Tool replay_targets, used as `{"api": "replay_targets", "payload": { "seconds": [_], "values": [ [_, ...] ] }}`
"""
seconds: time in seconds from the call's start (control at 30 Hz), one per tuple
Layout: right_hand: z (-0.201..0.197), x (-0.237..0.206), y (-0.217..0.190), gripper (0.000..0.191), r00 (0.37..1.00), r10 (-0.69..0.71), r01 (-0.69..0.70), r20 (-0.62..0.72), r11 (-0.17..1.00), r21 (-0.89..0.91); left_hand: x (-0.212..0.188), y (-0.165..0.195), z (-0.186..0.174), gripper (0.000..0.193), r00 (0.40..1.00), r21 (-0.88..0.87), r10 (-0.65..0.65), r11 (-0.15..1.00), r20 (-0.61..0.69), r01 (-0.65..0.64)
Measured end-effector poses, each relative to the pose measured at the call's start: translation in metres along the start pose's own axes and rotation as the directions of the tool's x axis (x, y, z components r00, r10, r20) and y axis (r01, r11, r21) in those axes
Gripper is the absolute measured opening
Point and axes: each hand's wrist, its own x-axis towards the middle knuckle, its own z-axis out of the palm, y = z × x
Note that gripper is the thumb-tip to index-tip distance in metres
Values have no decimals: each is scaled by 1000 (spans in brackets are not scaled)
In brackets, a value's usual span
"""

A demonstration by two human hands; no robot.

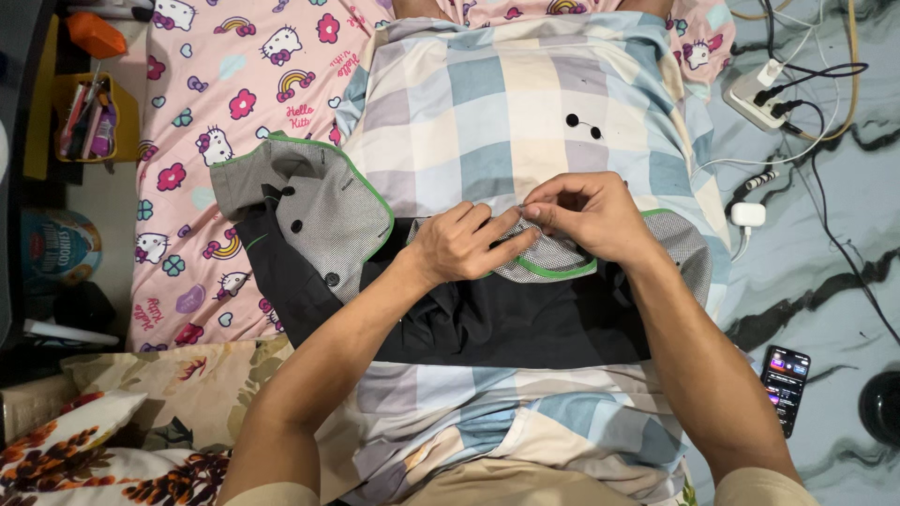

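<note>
A grey jacket with green piping and a black lining [487,323] lies open on a pastel checked cloth [506,103]. My left hand [464,244] presses on a grey flap of the jacket [553,258] near its middle. My right hand [586,214] pinches the top edge of the same flap with fingertips together. The jacket's other front panel [319,201], with dark buttons, is folded out to the left. Two small black buttons [581,124] rest on the checked cloth above my hands.
A pink cartoon-print sheet [216,122] covers the bed on the left, with floral pillows [103,440] at the lower left. On the marble-pattern floor to the right sit a power strip with cables [764,94], a white charger [747,215] and a phone [785,384]. A yellow organiser [89,117] stands at far left.
</note>
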Motion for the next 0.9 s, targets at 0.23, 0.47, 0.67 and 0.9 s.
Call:
{"api": "replay_targets", "payload": {
  "seconds": [0.23,0.47,0.67,0.9],
  "values": [
    [1,1,-1,12,1000,2,-2,16,1000,10,3,-1,-2,28,1000,-6,5,1000,3,-5],
    [4,3,-6,18,1000,-27,27,-3,1000,7,1,-1,-1,31,1000,-19,-13,1000,13,13],
    [3,8,-1,16,1000,-3,2,-25,1000,-17,-1,-1,1,37,996,-75,-86,993,27,88],
    [-1,27,6,13,996,93,-94,15,994,49,-4,-2,10,53,962,-228,-270,934,53,274]
  ]
}}
